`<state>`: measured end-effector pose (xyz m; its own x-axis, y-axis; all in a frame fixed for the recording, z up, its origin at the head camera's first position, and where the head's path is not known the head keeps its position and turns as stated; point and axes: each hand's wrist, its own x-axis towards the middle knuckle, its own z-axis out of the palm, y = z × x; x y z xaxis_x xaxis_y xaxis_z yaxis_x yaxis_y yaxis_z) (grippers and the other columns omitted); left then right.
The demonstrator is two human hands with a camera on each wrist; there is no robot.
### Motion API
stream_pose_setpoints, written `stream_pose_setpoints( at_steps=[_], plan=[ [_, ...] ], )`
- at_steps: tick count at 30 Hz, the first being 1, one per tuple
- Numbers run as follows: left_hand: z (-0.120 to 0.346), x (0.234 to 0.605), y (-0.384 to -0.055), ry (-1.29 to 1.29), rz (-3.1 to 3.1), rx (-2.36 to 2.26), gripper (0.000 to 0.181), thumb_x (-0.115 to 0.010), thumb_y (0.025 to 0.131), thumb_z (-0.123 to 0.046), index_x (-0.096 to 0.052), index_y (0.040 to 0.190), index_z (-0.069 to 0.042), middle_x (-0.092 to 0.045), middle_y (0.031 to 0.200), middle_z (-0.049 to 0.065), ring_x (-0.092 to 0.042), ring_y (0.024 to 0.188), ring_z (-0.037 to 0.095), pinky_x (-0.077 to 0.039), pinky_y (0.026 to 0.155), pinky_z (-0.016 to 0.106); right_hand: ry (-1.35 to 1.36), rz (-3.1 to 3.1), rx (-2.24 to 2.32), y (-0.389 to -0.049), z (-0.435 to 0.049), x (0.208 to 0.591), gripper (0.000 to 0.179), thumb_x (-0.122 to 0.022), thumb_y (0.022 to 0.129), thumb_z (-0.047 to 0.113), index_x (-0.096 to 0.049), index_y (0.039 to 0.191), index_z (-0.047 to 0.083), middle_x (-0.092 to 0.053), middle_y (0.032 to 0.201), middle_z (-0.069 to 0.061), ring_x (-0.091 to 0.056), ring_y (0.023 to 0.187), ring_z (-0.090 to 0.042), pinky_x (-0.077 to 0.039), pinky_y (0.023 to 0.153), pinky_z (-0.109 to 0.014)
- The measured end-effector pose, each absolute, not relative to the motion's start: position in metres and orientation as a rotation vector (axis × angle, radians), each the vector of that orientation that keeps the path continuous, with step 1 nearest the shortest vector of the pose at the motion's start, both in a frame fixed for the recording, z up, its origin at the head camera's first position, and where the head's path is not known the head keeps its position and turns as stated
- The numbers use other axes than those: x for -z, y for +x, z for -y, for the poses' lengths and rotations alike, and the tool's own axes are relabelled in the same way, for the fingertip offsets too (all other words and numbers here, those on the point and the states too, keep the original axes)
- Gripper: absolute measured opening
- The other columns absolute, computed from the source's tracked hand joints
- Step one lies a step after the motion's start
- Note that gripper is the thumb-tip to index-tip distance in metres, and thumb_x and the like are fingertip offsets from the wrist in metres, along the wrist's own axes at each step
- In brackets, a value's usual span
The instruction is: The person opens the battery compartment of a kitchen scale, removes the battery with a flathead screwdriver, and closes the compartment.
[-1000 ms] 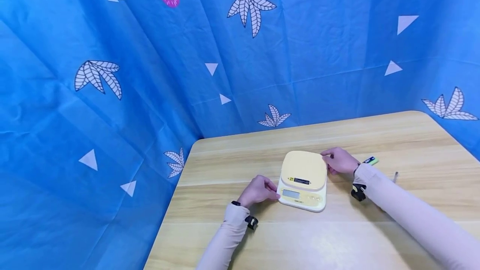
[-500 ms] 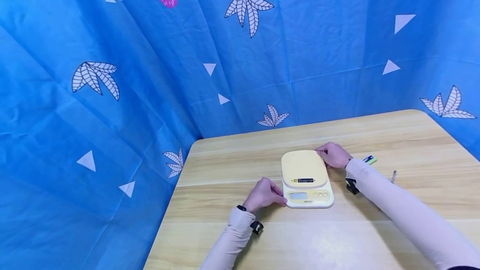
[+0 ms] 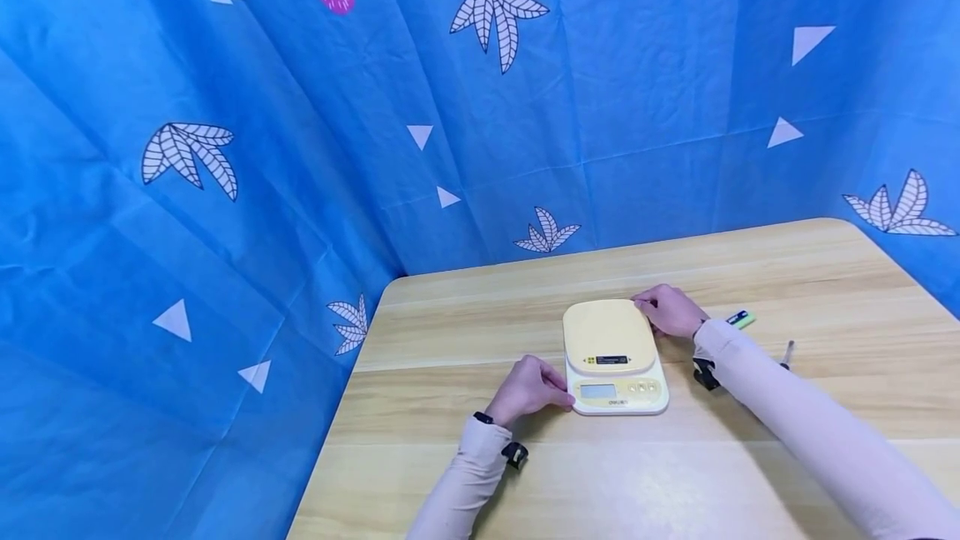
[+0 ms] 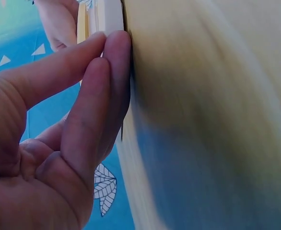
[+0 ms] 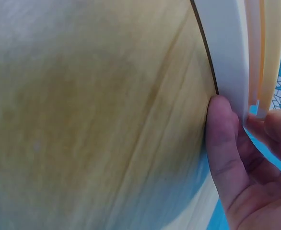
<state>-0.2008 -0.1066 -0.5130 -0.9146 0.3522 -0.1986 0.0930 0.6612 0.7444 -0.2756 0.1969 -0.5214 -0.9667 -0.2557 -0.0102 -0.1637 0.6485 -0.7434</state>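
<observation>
A kitchen scale (image 3: 609, 334) with a pale yellow platform and white base lies on the table, its small display and buttons facing the near side. My left hand (image 3: 527, 388) pinches its near left corner; in the left wrist view the thumb and fingertips meet at the white base (image 4: 112, 17). At the far right corner, my right hand (image 3: 670, 312) holds the scale's edge. The right wrist view shows the fingers (image 5: 222, 129) low against the white base (image 5: 224, 43), with the thumb close to the yellow platform (image 5: 271, 52).
Behind the right wrist, a green and dark blue battery-like piece (image 3: 741, 320) lies on the wooden table (image 3: 450, 315). A thin metal-tipped tool (image 3: 787, 352) is partly hidden by the right sleeve. A blue patterned curtain (image 3: 645, 107) hangs along the table's back and left.
The scale has turned counterclockwise, and its near edge has swung right and now lies level. Both hands moved along with it. Over the last half second it has stayed nearly still.
</observation>
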Motion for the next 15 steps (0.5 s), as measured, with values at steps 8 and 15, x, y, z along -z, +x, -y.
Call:
stream_pose_setpoints(
  at_steps=[8, 15],
  plan=[
    [0.1097, 0.514, -0.2009, 0.364, -2.553, -1.126, 0.015, -0.088, 0.069, -0.017, -0.076, 0.077, -0.012, -0.073, 0.068, -0.004, -0.061, 0.061, 0.005, -0.049, 0.056, 0.017, -0.264, -2.736, 1.271, -0.2724, -0.1963, 0.5251, 0.039, -0.044, 0.105, 0.018, -0.057, 0.131, -0.007, -0.067, 0.075, -0.009, -0.062, 0.057, -0.016, -0.057, 0.049, -0.029],
    [0.11, 0.515, -0.2049, 0.358, -2.491, -1.145, 0.015, -0.087, 0.072, -0.017, -0.076, 0.08, -0.011, -0.074, 0.071, -0.002, -0.066, 0.063, 0.007, -0.052, 0.058, 0.018, -0.238, -2.75, 1.293, -0.2684, -0.1981, 0.5249, 0.04, -0.045, 0.104, 0.019, -0.056, 0.129, -0.01, -0.07, 0.095, -0.021, -0.064, 0.061, -0.014, -0.058, 0.054, -0.028]
  ],
)
